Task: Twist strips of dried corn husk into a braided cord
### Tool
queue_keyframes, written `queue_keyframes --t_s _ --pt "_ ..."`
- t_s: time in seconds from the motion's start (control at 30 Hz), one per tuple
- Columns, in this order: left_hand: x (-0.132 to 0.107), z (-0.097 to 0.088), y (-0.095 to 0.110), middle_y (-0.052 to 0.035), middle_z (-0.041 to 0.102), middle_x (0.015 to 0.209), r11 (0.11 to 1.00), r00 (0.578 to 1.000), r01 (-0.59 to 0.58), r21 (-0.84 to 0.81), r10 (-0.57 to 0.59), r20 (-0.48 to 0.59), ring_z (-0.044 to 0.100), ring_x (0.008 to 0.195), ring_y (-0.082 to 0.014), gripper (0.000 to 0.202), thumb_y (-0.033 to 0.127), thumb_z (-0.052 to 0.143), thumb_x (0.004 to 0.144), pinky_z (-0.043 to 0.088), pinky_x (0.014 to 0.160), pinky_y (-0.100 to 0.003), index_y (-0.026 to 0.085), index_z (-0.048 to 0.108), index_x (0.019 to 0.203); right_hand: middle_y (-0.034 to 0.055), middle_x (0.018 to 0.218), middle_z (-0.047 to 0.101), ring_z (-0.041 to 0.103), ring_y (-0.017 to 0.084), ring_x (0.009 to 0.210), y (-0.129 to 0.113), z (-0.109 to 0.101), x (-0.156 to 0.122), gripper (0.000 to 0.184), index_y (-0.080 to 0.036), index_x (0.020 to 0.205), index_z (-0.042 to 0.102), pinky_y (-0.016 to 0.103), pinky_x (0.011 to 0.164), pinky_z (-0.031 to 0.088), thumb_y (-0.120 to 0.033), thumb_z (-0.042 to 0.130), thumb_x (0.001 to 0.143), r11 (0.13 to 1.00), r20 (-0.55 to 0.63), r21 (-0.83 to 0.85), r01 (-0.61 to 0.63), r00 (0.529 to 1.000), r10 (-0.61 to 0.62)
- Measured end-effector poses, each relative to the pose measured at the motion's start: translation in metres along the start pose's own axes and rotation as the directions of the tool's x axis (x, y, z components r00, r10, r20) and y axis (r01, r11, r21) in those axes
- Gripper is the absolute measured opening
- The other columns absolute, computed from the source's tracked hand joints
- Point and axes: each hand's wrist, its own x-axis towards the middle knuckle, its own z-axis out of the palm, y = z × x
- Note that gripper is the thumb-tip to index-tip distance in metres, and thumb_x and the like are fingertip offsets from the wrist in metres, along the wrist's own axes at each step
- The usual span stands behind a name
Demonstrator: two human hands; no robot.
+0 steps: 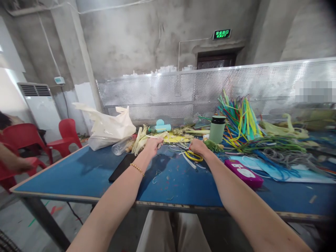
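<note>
My left hand [154, 146], a bead bracelet at its wrist, reaches over the middle of the table with fingers pinched together. Pale dry husk strips [141, 140] lie right beside it; what it holds, if anything, is too small to make out. My right hand [198, 146] is closed just above a cutting tool with yellow handles [194, 156]. Its fingertips are partly hidden, and I cannot tell whether they grip the tool. White strips [189, 161] lie below that tool. Between and behind my hands is a flat yellow piece [177, 137] among plant scraps.
On the blue table [168, 185] are a black tablet [123, 168], white plastic bag [111, 127], clear bottle [120, 146], green tumbler [217, 130], purple box [244, 174], colourful pipe cleaners [240, 119] and wire bundles [286, 157]. Red chairs [27, 138] and another person's arm [12, 159] are left.
</note>
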Motion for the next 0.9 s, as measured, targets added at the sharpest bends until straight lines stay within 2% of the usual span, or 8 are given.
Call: queue_keyframes --t_s 0.17,0.33,0.43,0.47,0.53,0.63,0.73,0.9 --pt "-0.005 0.006 -0.004 -0.0034 0.063 0.062 0.999 0.997 0.034 0.019 -0.035 0.062 0.052 0.053 -0.0093 0.013 0.011 0.076 0.057 0.036 0.049 -0.022 0.011 0.066 0.065 0.015 0.071 0.073 0.07 0.024 0.078 -0.004 0.001 -0.003 0.02 -0.012 0.074 0.077 0.025 0.069 0.049 -0.01 0.058 0.068 1.0 0.051 0.006 0.007 0.999 -0.007" --pt "-0.005 0.008 -0.004 -0.0042 0.063 0.059 0.997 0.997 0.052 0.059 -0.055 0.049 0.05 0.051 -0.01 0.016 0.015 0.079 0.057 0.036 0.049 -0.023 0.013 0.066 0.067 0.016 0.076 0.073 0.07 0.026 0.083 -0.011 -0.007 -0.006 0.021 -0.013 0.079 0.078 0.029 0.073 0.05 -0.015 0.059 0.07 1.0 0.037 0.019 0.002 0.999 -0.003" --pt "-0.006 0.008 -0.004 -0.0047 0.064 0.061 0.996 0.997 0.051 0.067 -0.054 0.057 0.051 0.053 -0.0106 0.017 0.018 0.079 0.058 0.038 0.051 -0.024 0.014 0.066 0.068 0.0175 0.087 0.074 0.07 0.029 0.087 -0.015 -0.018 -0.006 0.026 -0.013 0.085 0.078 0.032 0.075 0.05 -0.014 0.057 0.07 0.998 -0.014 0.043 -0.039 0.999 0.04" --pt "-0.006 0.008 -0.004 -0.0045 0.064 0.061 0.997 0.996 0.048 0.062 -0.053 0.066 0.051 0.054 -0.0105 0.016 0.017 0.079 0.058 0.038 0.051 -0.024 0.014 0.066 0.067 0.0154 0.089 0.074 0.069 0.027 0.087 -0.017 -0.021 -0.007 0.027 -0.015 0.086 0.078 0.031 0.075 0.05 -0.014 0.056 0.071 0.992 -0.076 0.119 -0.047 0.995 0.057" --pt "-0.007 0.009 -0.004 -0.0035 0.063 0.06 0.998 0.995 0.038 0.048 -0.042 0.086 0.051 0.054 -0.01 0.014 0.016 0.079 0.057 0.037 0.052 -0.023 0.014 0.067 0.065 0.0107 0.081 0.074 0.068 0.02 0.072 -0.024 -0.024 -0.012 0.025 -0.015 0.086 0.076 0.026 0.065 0.05 -0.018 0.054 0.075 0.926 -0.106 0.376 0.043 0.994 -0.003" --pt "-0.008 0.01 -0.005 -0.0021 0.061 0.057 0.999 0.993 0.021 0.026 -0.023 0.112 0.049 0.052 -0.0089 0.016 0.015 0.08 0.055 0.035 0.051 -0.022 0.013 0.067 0.064 0.0072 0.071 0.07 0.058 0.014 0.052 -0.039 -0.022 -0.022 0.02 -0.013 0.076 0.071 0.022 0.044 0.042 -0.03 0.061 0.075 0.706 0.052 0.706 0.056 0.99 -0.13" --pt "-0.009 0.011 -0.008 -0.003 0.062 0.059 0.999 0.991 0.04 -0.006 -0.038 0.13 0.052 0.054 -0.0104 0.021 0.016 0.083 0.051 0.037 0.053 -0.024 0.012 0.068 0.066 0.0015 0.058 0.061 0.054 0.012 0.052 -0.055 -0.017 -0.033 0.027 -0.014 0.071 0.067 0.019 0.041 0.039 -0.041 0.065 0.075 0.611 0.024 0.782 0.119 0.975 -0.22" --pt "-0.012 0.013 -0.012 -0.006 0.066 0.065 0.996 0.978 0.081 -0.034 -0.073 0.196 0.059 0.061 -0.0153 0.024 0.017 0.084 0.05 0.043 0.059 -0.028 0.011 0.07 0.069 -0.0018 0.051 0.055 0.047 0.008 0.047 -0.068 -0.012 -0.04 0.026 -0.014 0.062 0.062 0.017 0.041 0.035 -0.037 0.067 0.072 0.541 0.013 0.828 0.151 0.958 -0.287"
